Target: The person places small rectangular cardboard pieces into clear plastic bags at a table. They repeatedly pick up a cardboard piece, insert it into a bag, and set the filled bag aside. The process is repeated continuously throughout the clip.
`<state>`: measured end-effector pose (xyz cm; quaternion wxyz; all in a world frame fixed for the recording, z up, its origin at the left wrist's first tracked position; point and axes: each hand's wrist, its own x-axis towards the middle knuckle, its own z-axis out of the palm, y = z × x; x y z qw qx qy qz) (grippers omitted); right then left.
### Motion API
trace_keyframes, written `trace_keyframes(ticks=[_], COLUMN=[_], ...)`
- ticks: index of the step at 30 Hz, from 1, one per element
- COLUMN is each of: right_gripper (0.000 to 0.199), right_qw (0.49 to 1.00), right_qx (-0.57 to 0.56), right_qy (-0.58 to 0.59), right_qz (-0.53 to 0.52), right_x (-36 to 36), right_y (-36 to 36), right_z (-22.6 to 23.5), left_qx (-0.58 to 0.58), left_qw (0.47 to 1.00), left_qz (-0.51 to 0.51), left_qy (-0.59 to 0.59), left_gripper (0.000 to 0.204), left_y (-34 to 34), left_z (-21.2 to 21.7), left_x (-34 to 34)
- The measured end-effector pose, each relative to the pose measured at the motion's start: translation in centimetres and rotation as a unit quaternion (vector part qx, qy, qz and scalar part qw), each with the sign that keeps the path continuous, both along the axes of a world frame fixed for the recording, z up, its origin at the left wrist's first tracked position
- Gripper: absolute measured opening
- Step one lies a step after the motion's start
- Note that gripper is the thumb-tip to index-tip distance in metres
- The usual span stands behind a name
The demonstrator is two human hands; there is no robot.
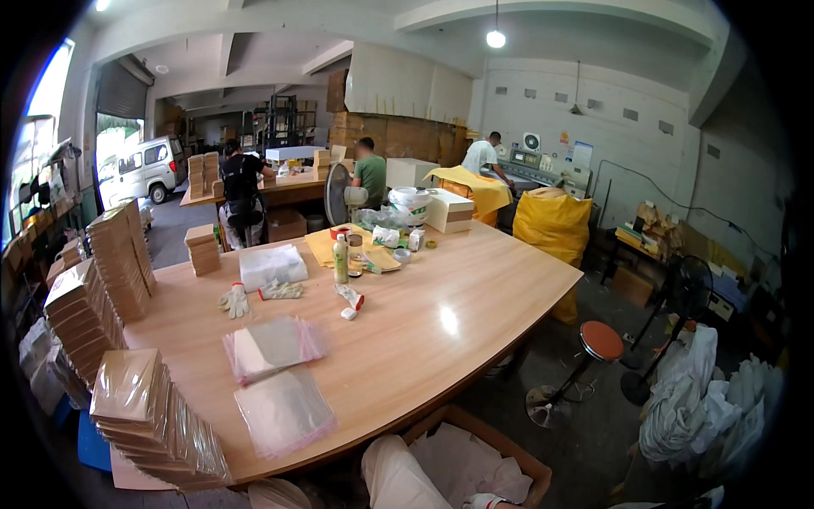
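Observation:
At the lower edge, a small part of my right hand [483,502] shows in a white glove, beside my pale trouser leg. It is nearest to an open cardboard box [530,467] on the floor, which holds whitish sheets [466,458]. Its fingers are cut off by the picture's edge, so what they do is hidden. My left hand is out of the picture. On the wooden table [407,339] in front of me lie two piles of clear plastic bags with pink edges, the farther pile [273,348] and the nearer pile [284,411].
Plastic-wrapped stacks of flat tan boxes [127,386] line the table's left end. White work gloves [235,300], a spray bottle [341,259] and a tape roll [432,243] lie farther back. A round red stool [602,339] stands at right. Several people work beyond the table.

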<state>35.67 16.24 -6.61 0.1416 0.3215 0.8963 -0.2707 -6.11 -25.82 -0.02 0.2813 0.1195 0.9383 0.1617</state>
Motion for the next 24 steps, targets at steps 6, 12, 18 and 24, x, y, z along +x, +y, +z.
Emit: trace_keyframes(ticks=[6,12,18,24], right_gripper=[0.032,0.033,0.031,0.031], right_qw=[0.997,0.997,0.996,0.990], right_qx=[0.011,-0.004,0.049,0.027], right_qy=[-0.050,-0.051,-0.071,-0.044], right_qz=[-0.051,-0.059,-0.028,-0.134], right_x=[1.2,-0.5,0.9,-8.5], right_y=[0.7,-1.1,1.1,1.8], right_z=[-2.6,0.0,-3.6,9.8], left_qx=[0.006,-0.001,0.042,0.358], left_qw=[1.000,1.000,0.998,0.900], left_qz=[-0.005,0.023,0.049,0.122], left_qy=[0.000,0.001,0.003,0.215], left_gripper=[0.029,0.029,0.030,0.010], left_y=[0.9,-0.8,-2.1,0.1], left_z=[-0.2,-0.2,-1.9,1.1], left_x=[-0.4,0.3,1.3,-1.0])
